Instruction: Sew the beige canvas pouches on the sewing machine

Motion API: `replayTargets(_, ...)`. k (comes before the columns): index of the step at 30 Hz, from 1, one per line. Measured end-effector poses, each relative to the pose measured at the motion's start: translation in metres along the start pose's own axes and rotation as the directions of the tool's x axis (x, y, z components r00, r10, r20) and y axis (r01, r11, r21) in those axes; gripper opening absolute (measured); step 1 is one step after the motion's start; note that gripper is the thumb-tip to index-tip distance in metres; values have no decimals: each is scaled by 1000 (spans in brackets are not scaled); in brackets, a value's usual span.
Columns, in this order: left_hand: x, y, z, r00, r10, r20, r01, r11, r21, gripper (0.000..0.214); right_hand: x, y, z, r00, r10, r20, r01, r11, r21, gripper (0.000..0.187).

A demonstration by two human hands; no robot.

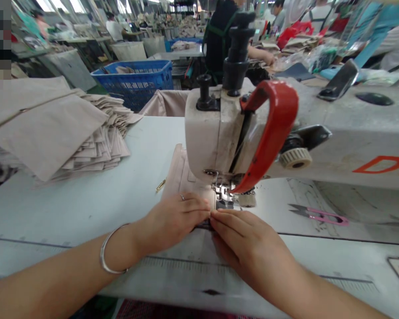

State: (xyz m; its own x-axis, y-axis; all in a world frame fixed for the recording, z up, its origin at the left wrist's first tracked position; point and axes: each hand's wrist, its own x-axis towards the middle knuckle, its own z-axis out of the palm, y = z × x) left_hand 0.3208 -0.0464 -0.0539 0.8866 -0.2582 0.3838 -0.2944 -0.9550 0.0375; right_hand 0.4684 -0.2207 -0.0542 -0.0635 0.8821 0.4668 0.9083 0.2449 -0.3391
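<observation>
A beige fabric piece [174,181] lies on the sewing machine's bed, its right edge by the presser foot [223,193]. My left hand [176,217], with a ring and a silver bangle, rests on the fabric with fingers laid out towards the foot. My right hand [249,237] has its fingers together at the near corner of the fabric, just below the foot; its thumb is tucked underneath and mostly hidden. The fingertips of both hands nearly meet. The sewing machine [206,133] has a red guard [279,128] in front of its needle area.
Pink-handled thread snips [319,215] lie right of the needle area. A small brass-coloured piece [160,185] lies left of the fabric. Stacked beige fabric pieces [53,133] cover the table's left. Behind stand a blue crate [136,82] and a person in dark clothing [219,40].
</observation>
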Motion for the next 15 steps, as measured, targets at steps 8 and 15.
replayTargets(8, 7, -24, 8, 997, -64, 47, 65, 998, -24, 27, 7, 13, 7, 1000, 4, -3, -4, 997, -83, 29)
replayTargets(15, 16, -37, 10, 981, -184, 67, 186, 982, -17, 25, 4, 18, 15, 998, -26, -64, 23, 998, -54, 26)
